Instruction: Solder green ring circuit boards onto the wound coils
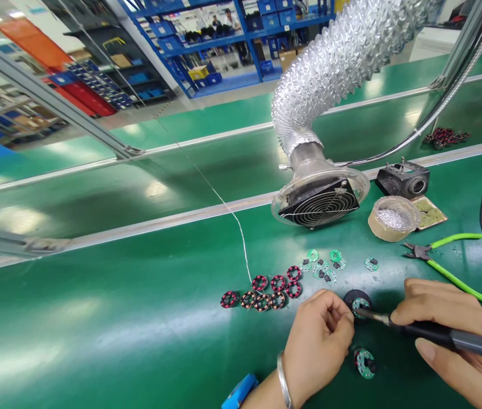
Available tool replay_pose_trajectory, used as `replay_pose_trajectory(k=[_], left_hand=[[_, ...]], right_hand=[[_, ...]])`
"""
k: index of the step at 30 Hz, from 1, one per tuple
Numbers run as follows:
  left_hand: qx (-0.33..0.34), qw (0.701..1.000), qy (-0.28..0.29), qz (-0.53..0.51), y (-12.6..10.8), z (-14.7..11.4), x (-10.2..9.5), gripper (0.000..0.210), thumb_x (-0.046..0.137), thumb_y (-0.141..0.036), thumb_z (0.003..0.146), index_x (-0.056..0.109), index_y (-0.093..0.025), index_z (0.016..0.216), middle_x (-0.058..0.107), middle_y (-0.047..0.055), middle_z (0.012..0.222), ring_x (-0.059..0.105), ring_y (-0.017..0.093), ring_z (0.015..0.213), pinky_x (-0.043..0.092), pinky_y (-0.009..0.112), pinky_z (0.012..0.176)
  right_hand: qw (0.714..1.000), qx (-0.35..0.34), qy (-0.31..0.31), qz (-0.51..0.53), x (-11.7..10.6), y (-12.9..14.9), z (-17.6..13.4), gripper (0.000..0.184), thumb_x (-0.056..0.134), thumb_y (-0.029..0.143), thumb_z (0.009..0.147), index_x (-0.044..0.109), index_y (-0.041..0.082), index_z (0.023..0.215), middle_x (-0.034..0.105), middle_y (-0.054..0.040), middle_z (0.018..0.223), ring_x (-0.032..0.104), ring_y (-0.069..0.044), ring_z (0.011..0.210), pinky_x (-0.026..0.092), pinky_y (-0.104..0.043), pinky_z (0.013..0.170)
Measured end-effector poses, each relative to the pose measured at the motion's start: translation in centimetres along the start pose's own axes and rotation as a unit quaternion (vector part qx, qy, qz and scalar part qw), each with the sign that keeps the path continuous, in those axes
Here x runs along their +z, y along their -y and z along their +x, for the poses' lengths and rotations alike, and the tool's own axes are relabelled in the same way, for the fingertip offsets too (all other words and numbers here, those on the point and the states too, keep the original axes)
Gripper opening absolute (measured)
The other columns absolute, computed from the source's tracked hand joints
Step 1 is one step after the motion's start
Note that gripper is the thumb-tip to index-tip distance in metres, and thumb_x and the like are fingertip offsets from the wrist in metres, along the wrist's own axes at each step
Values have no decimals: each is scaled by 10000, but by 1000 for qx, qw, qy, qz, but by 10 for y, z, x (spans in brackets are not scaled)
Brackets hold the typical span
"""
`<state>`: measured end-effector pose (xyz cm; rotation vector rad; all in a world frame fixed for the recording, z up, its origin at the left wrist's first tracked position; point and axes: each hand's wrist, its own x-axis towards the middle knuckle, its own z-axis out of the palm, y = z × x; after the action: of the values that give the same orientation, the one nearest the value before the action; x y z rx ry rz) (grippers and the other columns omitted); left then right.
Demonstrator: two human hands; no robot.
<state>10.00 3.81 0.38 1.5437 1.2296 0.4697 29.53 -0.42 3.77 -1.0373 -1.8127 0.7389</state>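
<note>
My right hand (pixel 457 332) grips a soldering iron (pixel 432 334) like a pen, its tip on a small round green circuit board (pixel 360 307). That board sits on a black round piece (pixel 353 295). My left hand (pixel 319 335) is closed in a pinch at the board's left edge; what its fingertips hold is too small to make out. Below lies a second round circuit board (pixel 365 363) with a black part on top. Several red-and-black wound coil rings (pixel 278 283) stand left of my hands. Thin pale wire (pixel 241 233) comes down to the coils.
Several loose round boards (pixel 321 267) lie ahead of my hands. A fume extractor (pixel 321 204) with silver hose hangs over the bench. To the right are a tub of metal shavings (pixel 393 218), a sponge tray (pixel 430 213), green-handled cutters (pixel 423 250) and a black holder (pixel 405 179).
</note>
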Motion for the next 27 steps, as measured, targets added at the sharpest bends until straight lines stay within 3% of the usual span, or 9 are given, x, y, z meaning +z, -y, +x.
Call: replay_pose_trajectory(k=[14,19,23,27], left_hand=[[-1,1000,-1,-16,-1,-2,0,120,523,-139,780,545,-171,666,538,-16,605,565,110,522,435,202,470],[-16,999,5,-35,0,-2,1,118,520,-161,794,543,-168,679,539,-16,613,575,110,497,447,204,451],[-25,997,14,-69,5,0,1,69,530,-144,781,530,-169,717,530,-24,657,584,98,481,447,188,423],[8,997,-2,-77,12,4,-5,105,529,-110,778,549,-177,858,522,-16,809,580,65,482,444,168,406]], right_hand=[[996,-9,-50,-71,-9,2,-7,203,424,228,911,589,238,1029,576,-41,673,592,-201,583,430,-346,515],[992,-13,-32,-117,-16,-3,-5,255,468,186,876,581,237,1098,634,-59,776,636,-214,677,479,-336,551],[989,-16,-40,-138,-5,-14,-1,358,479,122,880,549,254,1206,638,1,731,609,-151,611,483,-263,540],[985,-27,-13,-169,14,-23,1,300,545,109,869,560,236,1140,657,-10,823,563,-144,640,476,-271,597]])
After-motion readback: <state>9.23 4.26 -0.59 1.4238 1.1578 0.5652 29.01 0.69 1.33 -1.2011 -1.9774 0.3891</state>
